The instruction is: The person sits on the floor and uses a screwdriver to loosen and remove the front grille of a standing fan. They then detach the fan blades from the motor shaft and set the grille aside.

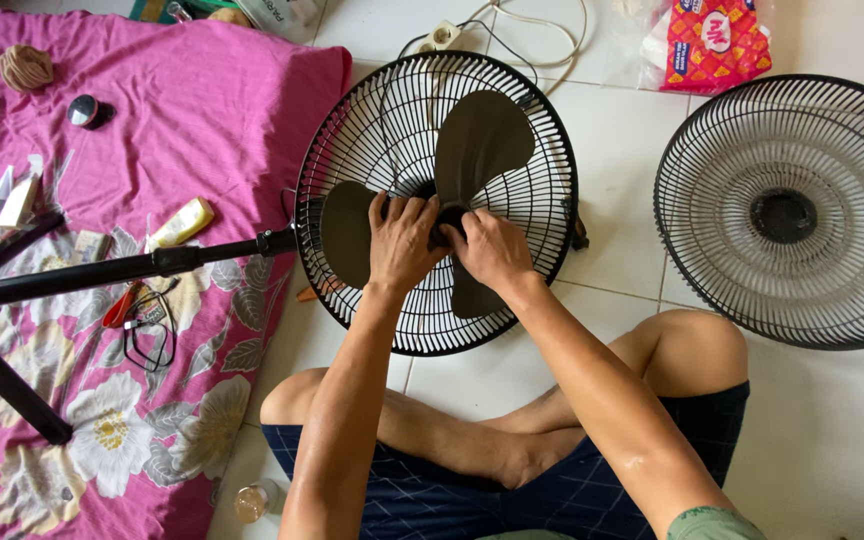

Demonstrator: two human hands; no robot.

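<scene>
Fan blade (pixel 472 150), dark grey, three-lobed, sat inside the black rear guard (pixel 542 130) lying flat on the white tiled floor (pixel 622 150), directly ahead of the seated person's crossed legs. Left hand (pixel 402 245), fingers curled and closed over the blade's hub, palm down, forearm extended straight forward. Right hand (pixel 490 250), fingers likewise bent and gripping the hub from the opposite side, the two hands nearly touching. Black stand pole (pixel 132 268) ran leftward from the guard across a pink floral cloth (pixel 202 110). Detached front guard (pixel 787 210) lay well apart at right. Small jar (pixel 252 500), contents amber, stood beside the left knee.
</scene>
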